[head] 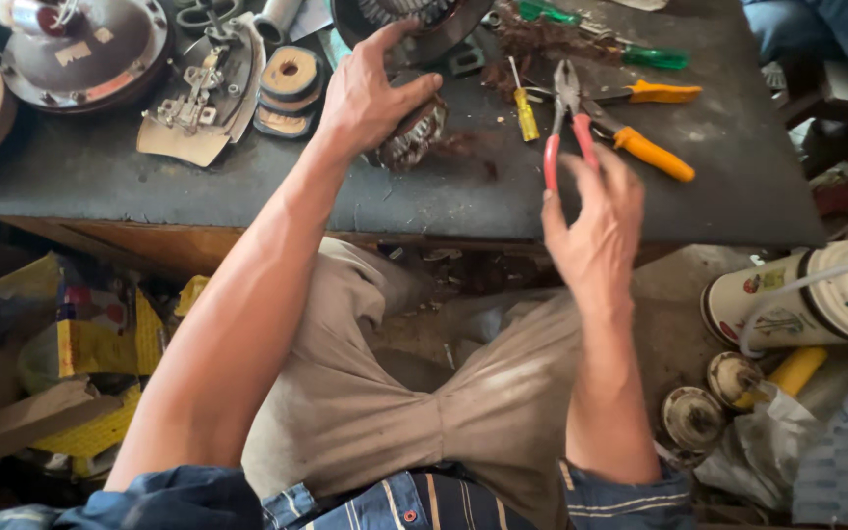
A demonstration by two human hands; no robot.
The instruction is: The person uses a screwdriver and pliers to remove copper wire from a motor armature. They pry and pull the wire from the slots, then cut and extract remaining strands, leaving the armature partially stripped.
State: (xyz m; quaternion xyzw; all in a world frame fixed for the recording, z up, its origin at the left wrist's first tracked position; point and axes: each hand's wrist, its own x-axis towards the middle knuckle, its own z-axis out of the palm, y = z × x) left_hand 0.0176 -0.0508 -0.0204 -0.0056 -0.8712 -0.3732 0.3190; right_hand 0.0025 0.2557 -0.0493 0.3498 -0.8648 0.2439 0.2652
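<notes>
The dark grey, scuffed work surface fills the upper part of the view, its front edge running across above the person's lap in tan trousers. On its far left lie a round brownish metal motor cover and, beside it, a curved grey metal plate with small fittings, with a short stack of flat tape rolls just to the right of that. On the floor at the right lies a white cylindrical appliance with a pale cord, and at the left sits a heap of yellow printed cardboard packaging. The left hand reaches forward onto the surface, its fingers spread and cupped over a dark wound motor core with copper windings, which rests on the surface near the middle, below a round dark housing at the far edge. The right hand hovers at the front edge, fingers loosely curled around the red-handled pliers, whose steel nose points away over the surface. Just beyond them lie an orange-handled tool, a second orange-handled tool, a small yellow-handled screwdriver and a green-handled screwdriver.
</notes>
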